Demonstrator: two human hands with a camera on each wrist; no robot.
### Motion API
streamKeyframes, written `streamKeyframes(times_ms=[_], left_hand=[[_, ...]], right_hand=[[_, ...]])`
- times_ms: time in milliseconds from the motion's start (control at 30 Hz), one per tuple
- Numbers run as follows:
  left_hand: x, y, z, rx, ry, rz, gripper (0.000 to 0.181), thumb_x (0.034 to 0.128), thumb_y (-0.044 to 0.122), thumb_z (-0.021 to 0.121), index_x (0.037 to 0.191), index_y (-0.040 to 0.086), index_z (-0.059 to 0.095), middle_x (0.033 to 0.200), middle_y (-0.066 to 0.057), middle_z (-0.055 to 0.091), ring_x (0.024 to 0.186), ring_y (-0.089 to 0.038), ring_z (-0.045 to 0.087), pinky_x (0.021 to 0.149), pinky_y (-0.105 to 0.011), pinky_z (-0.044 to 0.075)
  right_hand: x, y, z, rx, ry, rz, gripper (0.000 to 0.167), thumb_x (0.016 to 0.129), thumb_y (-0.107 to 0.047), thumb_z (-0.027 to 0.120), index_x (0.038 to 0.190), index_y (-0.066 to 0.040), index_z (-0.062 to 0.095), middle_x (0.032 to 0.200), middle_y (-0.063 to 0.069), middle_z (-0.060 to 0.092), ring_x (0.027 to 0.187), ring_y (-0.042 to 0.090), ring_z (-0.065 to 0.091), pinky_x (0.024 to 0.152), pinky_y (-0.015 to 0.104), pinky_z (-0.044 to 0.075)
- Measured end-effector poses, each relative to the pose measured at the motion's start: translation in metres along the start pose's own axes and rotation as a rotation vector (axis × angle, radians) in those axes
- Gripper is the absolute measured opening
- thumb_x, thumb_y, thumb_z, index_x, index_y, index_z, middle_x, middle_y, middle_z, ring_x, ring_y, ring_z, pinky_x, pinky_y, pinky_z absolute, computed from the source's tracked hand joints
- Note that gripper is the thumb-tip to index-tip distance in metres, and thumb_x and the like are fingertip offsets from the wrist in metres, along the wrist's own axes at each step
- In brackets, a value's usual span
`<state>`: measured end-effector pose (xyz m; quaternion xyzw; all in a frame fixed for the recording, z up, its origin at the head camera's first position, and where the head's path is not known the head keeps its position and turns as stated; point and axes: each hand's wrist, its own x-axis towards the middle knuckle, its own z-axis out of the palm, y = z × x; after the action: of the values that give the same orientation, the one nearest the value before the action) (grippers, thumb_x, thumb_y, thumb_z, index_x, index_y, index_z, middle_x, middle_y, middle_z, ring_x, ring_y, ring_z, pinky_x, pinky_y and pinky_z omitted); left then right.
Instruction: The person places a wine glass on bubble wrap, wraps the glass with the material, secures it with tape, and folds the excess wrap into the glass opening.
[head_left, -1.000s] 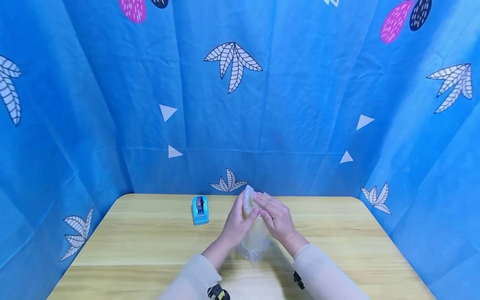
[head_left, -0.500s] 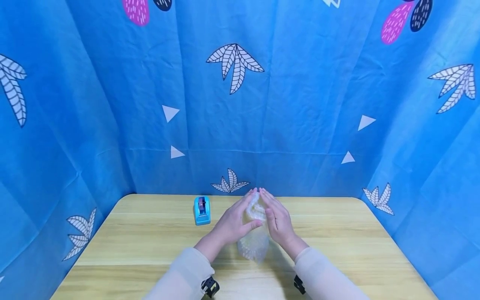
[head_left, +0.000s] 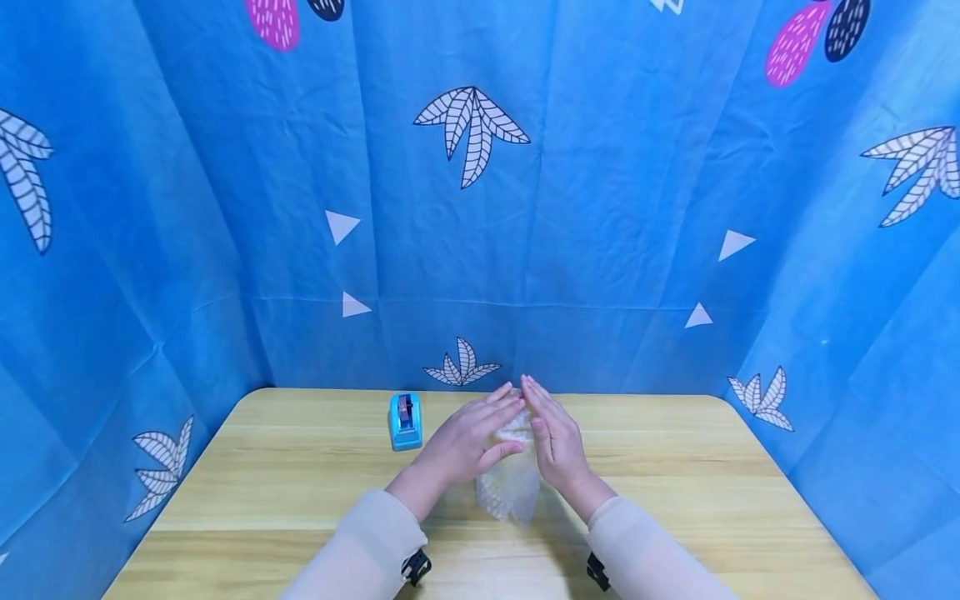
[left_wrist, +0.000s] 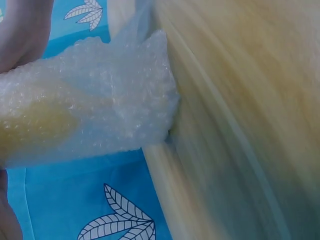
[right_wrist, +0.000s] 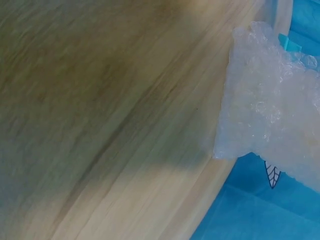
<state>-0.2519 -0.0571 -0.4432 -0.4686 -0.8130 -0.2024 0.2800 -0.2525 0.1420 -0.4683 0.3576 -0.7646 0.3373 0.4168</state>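
A bundle of clear bubble wrap (head_left: pixel 508 493) stands roughly upright on the table between my hands. Through the plastic in the left wrist view a yellowish thing (left_wrist: pixel 37 125) shows, its kind hidden by the wrap. My left hand (head_left: pixel 459 443) lies on the bundle's left side, its fingers stretched across the top and its thumb pointing right. On the other side, my right hand (head_left: pixel 561 443) rests with straight fingers leaning inward. The fingertips of both hands come close together above the wrap. The right wrist view shows the bundle's lower end (right_wrist: pixel 270 105).
A light blue tape dispenser (head_left: pixel 406 423) stands on the wooden table (head_left: pixel 300 475) to the left of my hands, near the back edge. Behind and at both sides hangs a blue patterned curtain (head_left: pixel 600 208).
One second ago my fingers were bent around the upper wrap; they then straightened along its sides. Since then my left fingers have moved right, over the top. The right hand has hardly moved lately.
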Motion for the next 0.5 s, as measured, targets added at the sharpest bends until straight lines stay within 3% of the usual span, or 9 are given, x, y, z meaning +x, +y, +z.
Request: streamKeyframes(times_ms=[300, 500], left_hand=[[0.0019, -0.0003, -0.0047, 0.085, -0.067, 0.036, 0.060, 0.0976, 0.039, 0.062, 0.147, 0.009, 0.049, 0.152, -0.004, 0.046, 0.145, -0.022, 0.035, 0.114, -0.040, 0.038], [0.0006, -0.0011, -0.0078, 0.095, -0.096, 0.045, 0.060, 0.1016, 0.044, 0.054, 0.149, 0.007, 0.046, 0.154, -0.006, 0.044, 0.146, -0.023, 0.032, 0.114, -0.040, 0.037]], right_hand=[[0.0002, -0.0008, 0.0019, -0.006, 0.034, 0.003, 0.056, 0.111, -0.035, 0.026, 0.141, 0.004, 0.052, 0.144, 0.020, 0.052, 0.137, 0.027, 0.047, 0.117, 0.028, 0.030], [0.0009, -0.0019, -0.0021, -0.009, 0.014, 0.002, 0.059, 0.111, -0.038, 0.025, 0.141, 0.005, 0.051, 0.143, 0.022, 0.052, 0.139, 0.024, 0.045, 0.117, 0.030, 0.031]])
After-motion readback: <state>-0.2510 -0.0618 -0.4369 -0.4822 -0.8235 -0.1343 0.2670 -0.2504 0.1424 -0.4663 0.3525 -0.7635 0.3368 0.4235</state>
